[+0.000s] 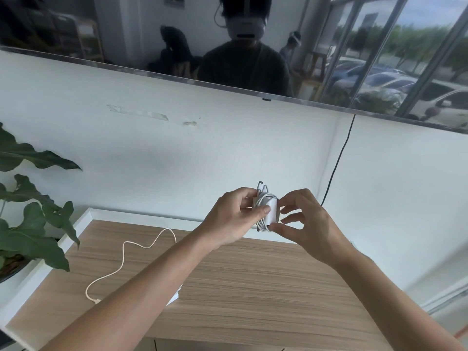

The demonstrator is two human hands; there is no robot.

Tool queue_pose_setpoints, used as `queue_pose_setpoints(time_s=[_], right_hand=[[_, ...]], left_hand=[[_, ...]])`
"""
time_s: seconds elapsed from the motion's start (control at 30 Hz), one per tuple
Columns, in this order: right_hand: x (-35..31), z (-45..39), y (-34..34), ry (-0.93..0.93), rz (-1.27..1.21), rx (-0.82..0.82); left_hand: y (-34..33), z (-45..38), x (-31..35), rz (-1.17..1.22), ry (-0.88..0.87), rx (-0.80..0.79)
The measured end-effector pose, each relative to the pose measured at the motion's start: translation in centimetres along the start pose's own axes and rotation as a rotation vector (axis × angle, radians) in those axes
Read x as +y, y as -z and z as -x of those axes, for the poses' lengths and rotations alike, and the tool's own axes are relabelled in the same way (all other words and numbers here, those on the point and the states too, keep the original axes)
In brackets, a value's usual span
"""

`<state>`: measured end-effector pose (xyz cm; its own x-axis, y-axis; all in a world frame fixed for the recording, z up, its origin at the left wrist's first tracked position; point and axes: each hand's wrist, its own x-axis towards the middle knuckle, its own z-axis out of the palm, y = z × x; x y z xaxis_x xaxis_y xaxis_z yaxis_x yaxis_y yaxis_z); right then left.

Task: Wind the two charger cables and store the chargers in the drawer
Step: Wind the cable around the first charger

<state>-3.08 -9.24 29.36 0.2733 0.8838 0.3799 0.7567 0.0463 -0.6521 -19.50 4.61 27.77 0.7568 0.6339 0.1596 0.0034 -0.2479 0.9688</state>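
A white charger (pixel 272 209) with its cable wound round it is held in the air above the wooden cabinet top (pixel 253 287). My left hand (pixel 235 219) grips it from the left, thumb across its front. My right hand (pixel 306 224) pinches the wound cable at the charger's lower right edge. The cable's plug end sticks up above the bundle. A second white cable (pixel 124 257) lies loose and unwound on the cabinet top at the left; its charger block (pixel 176 296) is mostly hidden behind my left forearm.
A leafy potted plant (pixel 30 224) stands at the left beside the cabinet. A wall-mounted dark screen (pixel 228 46) hangs above, with a black cord (pixel 336 163) running down the white wall at the right. Drawer fronts show at the bottom edge.
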Motion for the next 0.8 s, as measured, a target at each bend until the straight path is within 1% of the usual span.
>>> queue_pose_setpoints(time_s=[0.1, 0.2, 0.37, 0.57, 0.63, 0.8], right_hand=[[-0.6, -0.1, 0.2, -0.018, 0.019, 0.014], [-1.4, 0.1, 0.5, -0.060, -0.001, 0.036], [-2.1, 0.5, 0.8, -0.079, 0.039, 0.039], [-2.3, 0.8, 0.6, -0.029, 0.143, 0.071], [-2.1, 0.8, 0.6, -0.049, 0.130, 0.082], [-1.8, 0.9, 0.5, -0.058, 0.073, 0.063]], left_hand=[[-0.9, -0.1, 0.0, -0.077, -0.034, 0.088], [-1.8, -0.1, 0.0, -0.191, -0.113, 0.190], [-2.8, 0.5, -0.2, -0.370, -0.260, 0.275], [-3.1, -0.1, -0.2, -0.530, -0.383, 0.383], [-2.9, -0.2, -0.1, -0.518, -0.372, 0.363], [-2.8, -0.1, -0.4, -0.379, -0.278, 0.333]])
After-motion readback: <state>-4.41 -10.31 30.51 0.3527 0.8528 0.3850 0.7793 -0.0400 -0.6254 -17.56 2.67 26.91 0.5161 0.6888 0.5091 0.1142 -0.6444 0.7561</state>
